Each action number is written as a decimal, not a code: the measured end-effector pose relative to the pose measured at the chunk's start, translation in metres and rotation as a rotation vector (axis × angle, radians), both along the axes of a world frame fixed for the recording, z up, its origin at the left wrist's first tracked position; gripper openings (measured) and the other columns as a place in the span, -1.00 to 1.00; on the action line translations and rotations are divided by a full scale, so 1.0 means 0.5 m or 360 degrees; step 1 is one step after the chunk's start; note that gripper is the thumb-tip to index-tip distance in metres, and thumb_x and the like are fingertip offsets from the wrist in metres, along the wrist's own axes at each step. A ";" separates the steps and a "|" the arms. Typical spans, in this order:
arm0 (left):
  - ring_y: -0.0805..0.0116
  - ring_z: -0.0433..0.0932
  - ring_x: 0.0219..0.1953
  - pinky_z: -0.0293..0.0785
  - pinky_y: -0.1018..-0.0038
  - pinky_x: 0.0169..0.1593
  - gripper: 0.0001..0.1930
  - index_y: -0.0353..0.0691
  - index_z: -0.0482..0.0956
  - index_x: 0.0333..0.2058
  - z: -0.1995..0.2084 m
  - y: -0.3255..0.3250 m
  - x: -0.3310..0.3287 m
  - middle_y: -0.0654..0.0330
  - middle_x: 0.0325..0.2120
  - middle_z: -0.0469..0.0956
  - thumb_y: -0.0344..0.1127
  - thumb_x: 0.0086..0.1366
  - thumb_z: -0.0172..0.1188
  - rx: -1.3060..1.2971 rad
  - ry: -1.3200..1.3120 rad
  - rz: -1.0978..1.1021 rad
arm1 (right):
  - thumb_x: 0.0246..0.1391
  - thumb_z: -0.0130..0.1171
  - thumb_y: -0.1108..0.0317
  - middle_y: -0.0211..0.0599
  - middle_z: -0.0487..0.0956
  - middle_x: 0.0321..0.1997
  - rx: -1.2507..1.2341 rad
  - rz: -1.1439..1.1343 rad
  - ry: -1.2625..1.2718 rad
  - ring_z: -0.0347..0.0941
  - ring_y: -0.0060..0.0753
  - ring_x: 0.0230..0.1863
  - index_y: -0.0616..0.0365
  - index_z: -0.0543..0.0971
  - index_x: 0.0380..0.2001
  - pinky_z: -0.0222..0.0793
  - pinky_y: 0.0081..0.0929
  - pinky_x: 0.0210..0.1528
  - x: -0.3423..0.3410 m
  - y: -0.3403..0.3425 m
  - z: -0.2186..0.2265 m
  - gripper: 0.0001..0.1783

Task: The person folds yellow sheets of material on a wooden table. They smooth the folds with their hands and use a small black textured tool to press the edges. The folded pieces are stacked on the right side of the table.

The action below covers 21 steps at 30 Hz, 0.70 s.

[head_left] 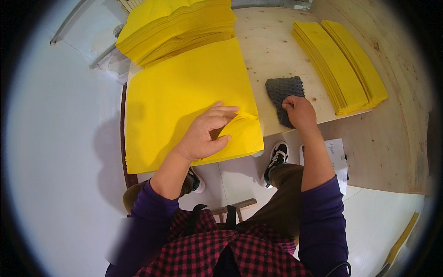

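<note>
Standing over the tabletop [265,44], one person in a checked apron and purple sleeves has both hands at work. I count four piles of yellow material: one large stack [180,97] right in front, one rumpled stack [180,27] behind it, its layers bowed, and two narrow piles over to the right, an inner strip pile [334,69] and an outer strip pile [362,67], lying side by side.

The left hand [205,131] is on the large stack near its right edge, thumb and fingers spread apart, just beside a single raised fold [244,122] in the top sheet. The right hand [302,113] is over one grey textured cloth [286,87], which lies on bare wood between the large stack and the strips. Its fingers are curled in against the thumb; whether they grip the cloth, I cannot tell. Below, I see two shoes, a left shoe [198,182] and a right shoe [278,154].
</note>
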State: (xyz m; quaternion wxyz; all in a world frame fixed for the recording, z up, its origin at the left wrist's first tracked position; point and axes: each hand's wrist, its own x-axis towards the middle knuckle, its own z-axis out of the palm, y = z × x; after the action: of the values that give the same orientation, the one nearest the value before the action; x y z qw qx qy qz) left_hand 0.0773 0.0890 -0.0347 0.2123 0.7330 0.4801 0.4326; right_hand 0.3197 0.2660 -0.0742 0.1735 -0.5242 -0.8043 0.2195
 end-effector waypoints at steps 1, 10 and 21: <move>0.06 0.46 0.13 0.08 -0.05 0.33 -0.78 -0.26 0.51 -0.31 -0.001 0.000 -0.001 0.05 -0.15 0.57 -0.48 0.00 0.27 -0.0002 0.0007 -0.0005 | -0.02 0.28 0.21 -0.17 0.62 -0.46 -0.0013 -0.0005 0.0024 0.54 -0.13 -0.37 0.07 0.65 -0.39 0.40 -0.28 -0.31 0.000 -0.002 0.003 -0.81; 0.05 0.47 0.13 0.10 -0.05 0.32 -0.77 -0.25 0.49 -0.31 -0.002 0.002 -0.003 0.06 -0.17 0.57 -0.49 0.00 0.27 0.0016 0.0007 -0.0019 | 0.05 0.22 0.24 -0.19 0.61 -0.37 0.0047 0.0063 -0.0226 0.52 -0.17 -0.37 0.10 0.61 -0.27 0.41 -0.30 -0.27 -0.015 -0.017 0.011 -0.79; 0.06 0.48 0.12 0.10 -0.05 0.32 -0.77 -0.25 0.49 -0.32 -0.003 0.002 -0.004 0.04 -0.18 0.58 -0.49 -0.01 0.26 0.0028 0.0016 -0.0021 | -0.08 0.32 0.59 -0.47 0.54 -0.38 -0.0726 0.0649 0.0874 0.42 -0.60 -0.37 0.21 0.62 -0.33 0.35 -0.61 -0.28 0.033 -0.066 0.076 -0.82</move>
State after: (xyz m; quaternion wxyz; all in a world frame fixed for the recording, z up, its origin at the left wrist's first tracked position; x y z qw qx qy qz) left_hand 0.0754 0.0903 -0.0364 0.2064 0.7401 0.4724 0.4317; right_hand 0.3361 0.2332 -0.0362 0.2141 -0.3012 -0.7462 0.5537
